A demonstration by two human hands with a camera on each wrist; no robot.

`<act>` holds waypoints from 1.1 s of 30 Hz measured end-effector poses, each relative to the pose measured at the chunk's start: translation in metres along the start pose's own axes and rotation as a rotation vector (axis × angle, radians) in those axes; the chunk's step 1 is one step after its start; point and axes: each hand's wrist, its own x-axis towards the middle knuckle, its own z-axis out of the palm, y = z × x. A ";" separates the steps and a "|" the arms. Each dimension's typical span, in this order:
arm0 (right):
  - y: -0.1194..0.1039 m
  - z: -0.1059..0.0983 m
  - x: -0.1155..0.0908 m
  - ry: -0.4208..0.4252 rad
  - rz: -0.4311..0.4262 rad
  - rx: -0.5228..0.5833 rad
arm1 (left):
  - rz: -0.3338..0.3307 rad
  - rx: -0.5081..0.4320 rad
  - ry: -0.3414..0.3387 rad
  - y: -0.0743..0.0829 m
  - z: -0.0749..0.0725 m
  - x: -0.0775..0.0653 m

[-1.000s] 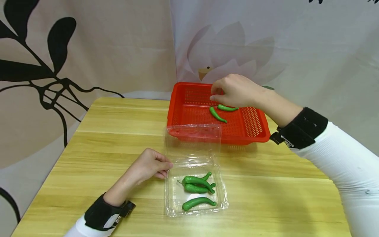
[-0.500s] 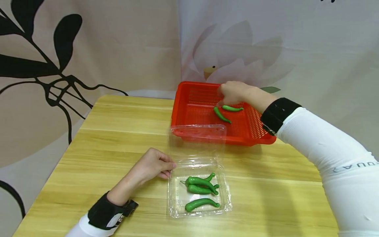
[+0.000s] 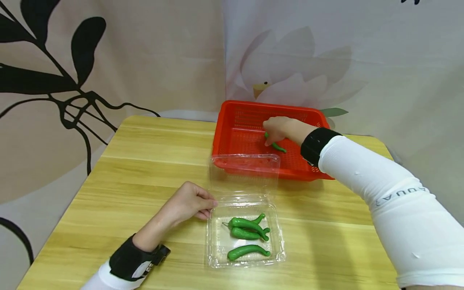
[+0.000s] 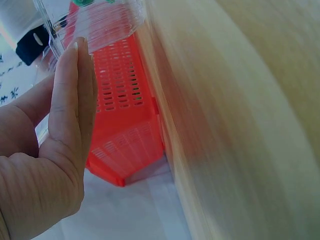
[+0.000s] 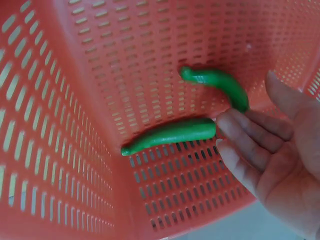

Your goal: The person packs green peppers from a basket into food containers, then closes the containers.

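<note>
My left hand [image 3: 190,201] pinches the left rim of a clear plastic clamshell box [image 3: 246,264], near its hinge. The box lies unfolded, its lid [image 3: 243,177] leaning over the front rim of a red basket. Several green chili peppers [image 3: 249,250] lie in it. In the head view my right hand [image 3: 280,129] is down inside the red basket [image 3: 232,117]. The right wrist view shows its fingers spread loosely, fingertips right at the end of one green chili pepper [image 5: 172,136]. Another curved pepper [image 5: 217,80] lies beside the fingers. In the head view the hand hides one of them.
The slotted basket stands at the back of a light wooden table [image 3: 145,161], close to a hanging printed cloth [image 3: 163,52]. In the left wrist view the basket's side wall [image 4: 120,90] rises beyond the left hand.
My right hand has lowered into the basket and come closer to the peppers. The left hand keeps its hold on the box. The head view has shifted slightly.
</note>
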 end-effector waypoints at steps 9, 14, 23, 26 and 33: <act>0.002 0.008 0.012 0.018 0.031 -0.014 | 0.000 -0.007 0.002 0.002 0.000 -0.002; 0.008 0.014 0.016 -0.020 0.060 0.028 | -0.002 -0.005 0.005 0.002 0.001 -0.001; 0.013 0.014 0.011 0.040 0.015 -0.029 | -0.003 0.003 0.015 0.001 0.001 0.001; 0.014 0.007 0.004 0.073 0.020 -0.025 | -0.002 0.000 0.012 0.001 0.001 0.001; 0.019 -0.019 -0.017 0.159 -0.008 0.002 | -0.012 0.008 0.018 0.001 -0.001 0.001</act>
